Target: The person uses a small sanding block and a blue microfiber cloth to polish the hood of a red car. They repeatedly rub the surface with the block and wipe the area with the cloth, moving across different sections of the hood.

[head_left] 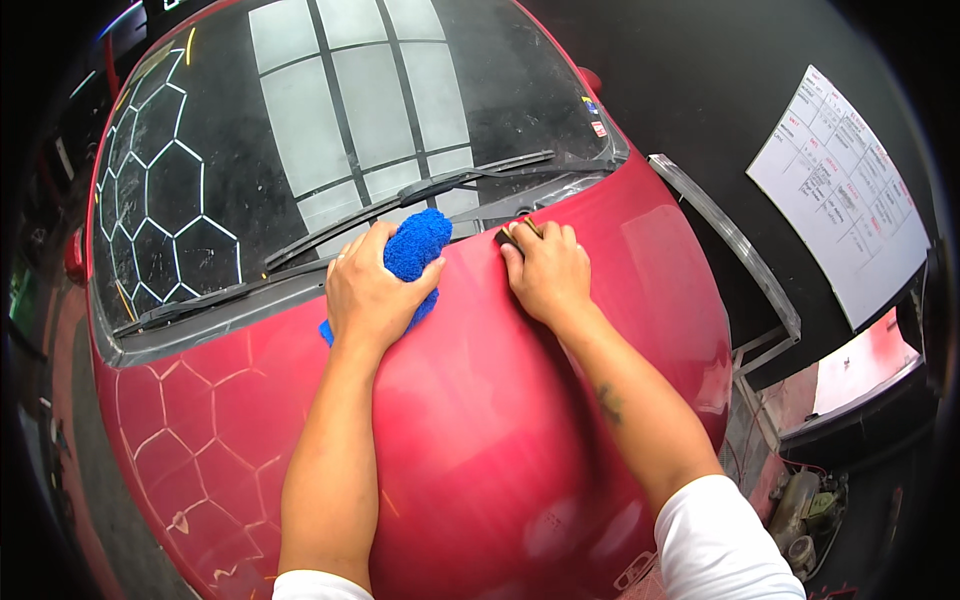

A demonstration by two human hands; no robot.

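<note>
Two things at the edge of the red car hood (470, 430) nearest the windshield (350, 110): a bunched blue cloth (420, 245) partway along, and a small dark block (506, 238) to its right. Left hand (370, 285) half curled, gripping the cloth between thumb and fingers. Right hand (550, 270) nearly closed, pinching the block, well apart from the cloth. Just beyond that edge, black wipers (480, 173); off the hood's right side, a white sheet (845, 195) with writing.
</note>
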